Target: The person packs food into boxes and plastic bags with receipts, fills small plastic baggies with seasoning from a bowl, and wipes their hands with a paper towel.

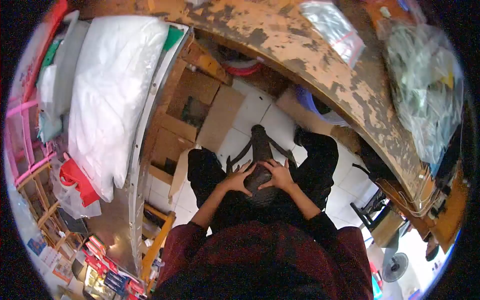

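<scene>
Between my knees stands or lies a long dark brown object (260, 148) with a knob-like far end, two thin arm-like parts slanting outward and a textured, scaly-looking near part. I cannot make out what it is. My left hand (237, 180) rests against its left side with the fingers spread. On the opposite side, my right hand (278, 176) lies over its edge, fingers also apart. Both hands touch it, thumbs toward the middle. Its near end is hidden by my clothing.
Cardboard boxes (172, 132) stand on the white tiled floor (277, 122) ahead to the left. A worn wooden table (280, 42) curves across the front, carrying clear plastic bags (425, 80). White plastic sheeting (112, 85) lies at left; a purple basin (312, 102) sits beneath the table.
</scene>
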Tool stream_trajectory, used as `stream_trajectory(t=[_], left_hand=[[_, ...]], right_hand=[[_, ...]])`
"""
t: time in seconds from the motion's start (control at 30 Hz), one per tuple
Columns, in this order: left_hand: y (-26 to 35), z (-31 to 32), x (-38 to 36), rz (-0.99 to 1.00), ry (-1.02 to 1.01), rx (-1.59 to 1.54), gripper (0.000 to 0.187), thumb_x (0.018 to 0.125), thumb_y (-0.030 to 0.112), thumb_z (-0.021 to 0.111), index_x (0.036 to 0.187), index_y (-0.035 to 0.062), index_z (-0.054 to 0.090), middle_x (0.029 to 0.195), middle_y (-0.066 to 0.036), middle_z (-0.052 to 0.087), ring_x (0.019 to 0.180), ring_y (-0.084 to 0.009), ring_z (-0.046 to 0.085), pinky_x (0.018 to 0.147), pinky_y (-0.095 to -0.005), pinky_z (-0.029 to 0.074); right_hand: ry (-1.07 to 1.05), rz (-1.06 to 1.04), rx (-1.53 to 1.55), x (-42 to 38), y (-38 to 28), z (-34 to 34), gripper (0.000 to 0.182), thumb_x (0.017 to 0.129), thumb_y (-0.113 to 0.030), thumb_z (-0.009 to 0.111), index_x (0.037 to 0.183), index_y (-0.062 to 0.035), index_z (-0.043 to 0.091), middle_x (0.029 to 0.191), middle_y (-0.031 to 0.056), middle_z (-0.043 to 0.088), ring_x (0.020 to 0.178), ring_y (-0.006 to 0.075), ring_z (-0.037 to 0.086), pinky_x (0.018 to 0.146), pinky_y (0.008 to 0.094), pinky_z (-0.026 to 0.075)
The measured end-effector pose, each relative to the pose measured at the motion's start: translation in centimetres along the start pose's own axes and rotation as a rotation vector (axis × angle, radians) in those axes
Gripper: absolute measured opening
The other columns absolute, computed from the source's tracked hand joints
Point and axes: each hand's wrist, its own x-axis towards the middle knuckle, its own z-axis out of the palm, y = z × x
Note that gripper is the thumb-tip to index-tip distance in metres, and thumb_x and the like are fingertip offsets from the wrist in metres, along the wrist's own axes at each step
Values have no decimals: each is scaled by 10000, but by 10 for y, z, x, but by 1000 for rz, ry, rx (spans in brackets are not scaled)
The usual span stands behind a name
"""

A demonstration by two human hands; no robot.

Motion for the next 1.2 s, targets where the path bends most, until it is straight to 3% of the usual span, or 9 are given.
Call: stream_trajectory(t=[0.17,0.23,0.53,0.63,0.7,0.73,0.93,1.13,1.2], left_hand=[[-9,-18,5,98,-40,48,1307,384,612,771,1402,276,23,1455,-134,-48,1278,-478,105,994,-607,160],[9,-29,0,92,-108,-41,1266,454,573,772,1397,93,77,1409,-283,-44,1318,-398,7,1065,-474,68],[13,-22,3,47,1,253,1218,395,485,819,1392,252,159,1437,-204,-10,1253,-516,136,1001,-569,214],[53,-12,-18,-36,119,513,964,537,378,785,1348,186,301,1405,-236,136,1224,-479,257,990,-527,270],[65,6,-25,91,578,380,594,706,243,677,1233,110,438,1325,-203,318,1180,-409,358,966,-460,325],[104,5,-51,220,769,230,291,791,132,569,1070,56,535,1202,-148,450,1136,-359,406,947,-410,343],[142,0,-151,247,1212,249,177,822,64,512,986,53,577,1090,-128,493,1129,-319,421,957,-398,329],[125,16,-192,122,1329,151,157,852,52,469,973,44,569,1052,-127,489,1061,-304,471,902,-370,370],[130,12,-186,77,1356,54,145,849,59,478,965,31,561,1040,-135,488,1048,-308,478,896,-385,375]], right_hand=[[69,-66,-12,3,2,7,923,427,-638,711,1224,-236,476,1210,65,477,1082,297,500,909,697,184],[105,-46,-39,1,5,16,902,436,-652,700,1206,-228,497,1206,65,489,1056,302,515,897,676,228],[158,-171,56,1,3,19,886,442,-625,723,1167,-156,519,1101,110,540,1023,314,525,857,577,341],[264,-25,-188,-23,-26,17,738,572,-516,722,1164,-132,505,1088,128,526,1041,321,505,848,561,358],[362,-60,-292,-53,-46,8,482,714,-334,674,1100,-84,528,1070,142,516,1031,318,501,852,481,394],[528,-172,-90,-67,-52,2,387,743,-257,643,1060,-61,540,1058,149,517,1015,310,506,848,436,405],[1097,-204,299,-152,-37,-43,125,788,-91,574,883,-10,571,910,153,544,874,328,542,787,360,430],[939,96,447,-126,66,-44,150,833,-139,562,926,-30,606,862,102,610,819,235,595,717,320,479],[698,202,1186,-94,90,-49,264,890,-213,492,1020,9,548,1096,129,547,914,216,585,761,340,504]])
